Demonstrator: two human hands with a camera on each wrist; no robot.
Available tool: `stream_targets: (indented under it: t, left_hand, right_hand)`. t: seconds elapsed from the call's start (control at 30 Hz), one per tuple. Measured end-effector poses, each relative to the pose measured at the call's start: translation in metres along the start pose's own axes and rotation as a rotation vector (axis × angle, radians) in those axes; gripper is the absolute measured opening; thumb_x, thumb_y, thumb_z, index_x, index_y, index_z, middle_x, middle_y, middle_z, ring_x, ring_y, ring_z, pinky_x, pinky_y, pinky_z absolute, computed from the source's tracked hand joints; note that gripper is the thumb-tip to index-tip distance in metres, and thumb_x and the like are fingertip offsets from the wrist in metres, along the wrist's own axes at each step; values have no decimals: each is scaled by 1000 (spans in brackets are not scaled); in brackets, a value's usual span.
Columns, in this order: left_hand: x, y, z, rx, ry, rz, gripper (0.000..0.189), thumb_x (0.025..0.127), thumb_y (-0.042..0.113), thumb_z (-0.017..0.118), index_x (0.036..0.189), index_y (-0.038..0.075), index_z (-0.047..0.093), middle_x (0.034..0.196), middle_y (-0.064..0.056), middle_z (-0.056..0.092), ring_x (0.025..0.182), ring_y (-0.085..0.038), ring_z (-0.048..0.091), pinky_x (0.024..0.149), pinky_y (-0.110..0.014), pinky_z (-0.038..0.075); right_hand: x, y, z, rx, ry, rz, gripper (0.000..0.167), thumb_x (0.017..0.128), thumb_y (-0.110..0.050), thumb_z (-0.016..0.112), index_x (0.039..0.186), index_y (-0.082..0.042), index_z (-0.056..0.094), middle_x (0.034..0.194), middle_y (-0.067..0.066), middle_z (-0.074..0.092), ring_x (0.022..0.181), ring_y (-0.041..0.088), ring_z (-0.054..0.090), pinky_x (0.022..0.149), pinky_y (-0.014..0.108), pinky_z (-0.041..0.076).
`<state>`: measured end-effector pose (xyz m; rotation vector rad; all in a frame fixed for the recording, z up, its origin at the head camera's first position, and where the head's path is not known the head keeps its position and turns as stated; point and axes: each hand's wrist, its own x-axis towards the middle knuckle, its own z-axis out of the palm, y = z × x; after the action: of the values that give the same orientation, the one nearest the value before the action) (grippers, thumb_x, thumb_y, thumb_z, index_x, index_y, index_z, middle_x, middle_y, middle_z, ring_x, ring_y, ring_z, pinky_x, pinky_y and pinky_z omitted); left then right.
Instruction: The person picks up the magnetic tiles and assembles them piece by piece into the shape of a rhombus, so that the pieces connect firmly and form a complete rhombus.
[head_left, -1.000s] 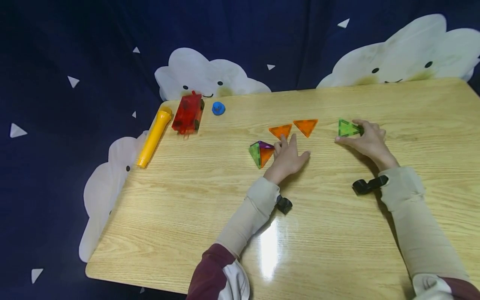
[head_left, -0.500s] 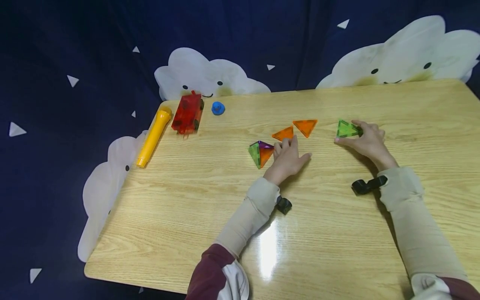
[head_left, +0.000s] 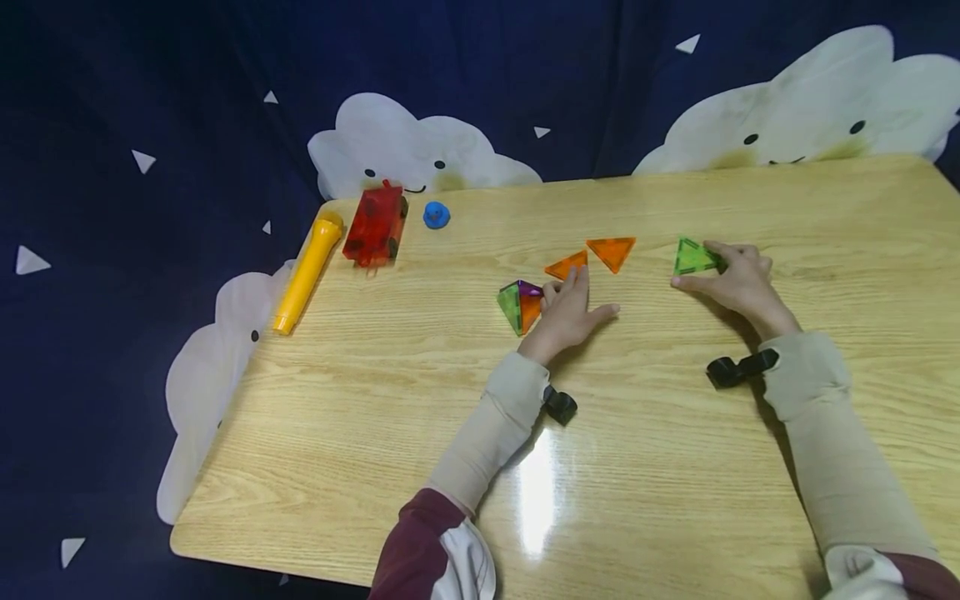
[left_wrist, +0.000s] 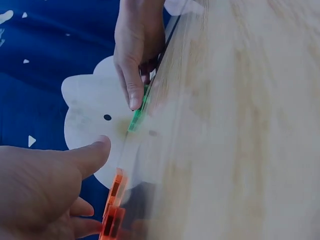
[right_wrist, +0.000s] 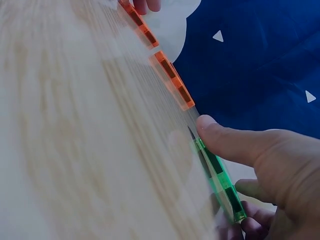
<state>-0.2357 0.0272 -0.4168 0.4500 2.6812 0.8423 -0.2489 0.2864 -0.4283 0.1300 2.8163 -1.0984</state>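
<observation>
My left hand [head_left: 564,321] reaches over the table with its fingertips on a translucent orange triangle magnetic tile [head_left: 564,267], thumb held out to the side. A second orange triangle tile [head_left: 612,253] lies flat just to the right. Partly covered by the left hand is a small cluster of triangle tiles [head_left: 510,306] in green, purple and orange, joined together. Further right, my right hand [head_left: 738,283] pinches a green triangle tile [head_left: 693,257] between thumb and fingers. In the right wrist view the thumb lies along the edge of the green tile [right_wrist: 220,180].
Toward the back left of the wooden table [head_left: 360,433] are a red translucent toy cart [head_left: 377,225], a small blue rubber duck [head_left: 437,216] and a yellow flashlight-shaped stick [head_left: 309,275]. A dark blue curtain with clouds [head_left: 420,146] hangs behind the table.
The orange tile under my left fingers has turned and shifted slightly right, closer to the other orange tile. My left hand has drawn slightly left; the right hand stays with the green tile.
</observation>
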Motion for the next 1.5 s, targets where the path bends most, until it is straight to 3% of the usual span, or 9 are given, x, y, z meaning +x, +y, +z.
stream_targets:
  t: [0.2, 0.33, 0.43, 0.53, 0.7, 0.8, 0.93, 1.1, 1.5]
  left_hand:
    - [-6, 1, -3, 25, -8, 47, 72, 96, 45, 52, 153, 15, 19, 158, 2, 19, 131, -29, 22, 104, -39, 20]
    - [-9, 6, -5, 61, 6, 56, 61, 96, 39, 55, 149, 17, 33, 151, 5, 36, 116, -24, 31, 93, -32, 24]
    - [-10, 8, -6, 84, 26, 72, 53, 96, 35, 57, 144, 19, 43, 142, 4, 49, 104, -22, 37, 86, -29, 27]
    - [-9, 7, -6, 83, 48, 119, 48, 95, 31, 58, 141, 18, 48, 134, 1, 57, 105, -19, 43, 87, -28, 29]
    - [-5, -1, -5, 21, 45, 154, 56, 94, 31, 61, 144, 16, 42, 145, -3, 43, 127, -21, 37, 98, -30, 30]
    - [-4, -4, -5, -23, 22, 121, 66, 92, 33, 63, 148, 15, 34, 155, -6, 26, 130, -25, 27, 101, -35, 30]
    - [-5, -4, -5, -46, 3, 62, 75, 89, 36, 66, 150, 15, 29, 158, -6, 16, 125, -27, 24, 99, -37, 31]
    - [-5, -2, -2, -10, -16, 12, 82, 86, 40, 69, 151, 15, 26, 157, -3, 19, 125, -26, 23, 102, -38, 27]
    - [-6, 2, 0, 9, -1, -6, 81, 85, 37, 71, 150, 16, 29, 150, -4, 31, 121, -26, 26, 99, -37, 27]
  right_hand:
    - [1, -2, -2, 5, -7, 2, 106, 77, -60, 68, 152, -7, 15, 144, 41, 6, 118, 51, 13, 84, 66, 29]
    - [0, -2, -3, 6, -5, -1, 104, 78, -58, 69, 152, -6, 17, 144, 41, 6, 118, 52, 13, 85, 67, 28]
    - [0, -1, -3, 9, -3, -4, 103, 79, -57, 69, 151, -5, 18, 144, 41, 7, 118, 52, 13, 86, 67, 26]
    - [0, 0, -1, 13, -2, -9, 103, 79, -57, 68, 151, -4, 18, 143, 41, 8, 118, 52, 12, 86, 66, 26]
    - [1, 1, -1, 9, -5, -16, 102, 80, -58, 67, 152, -5, 17, 143, 42, 8, 117, 52, 12, 85, 66, 26]
    - [1, 0, -1, 5, -6, -18, 102, 80, -57, 67, 151, -5, 17, 142, 42, 8, 116, 52, 13, 85, 65, 26]
    - [0, 0, -1, 12, -6, -30, 100, 81, -54, 68, 151, -3, 18, 142, 42, 9, 117, 53, 12, 86, 65, 25]
    - [1, 2, 0, 16, -3, -37, 100, 81, -55, 68, 151, -3, 18, 142, 42, 9, 118, 53, 12, 87, 66, 23]
    - [1, 4, -1, 32, -17, -20, 102, 80, -58, 66, 152, -6, 15, 144, 40, 7, 121, 53, 9, 89, 68, 23]
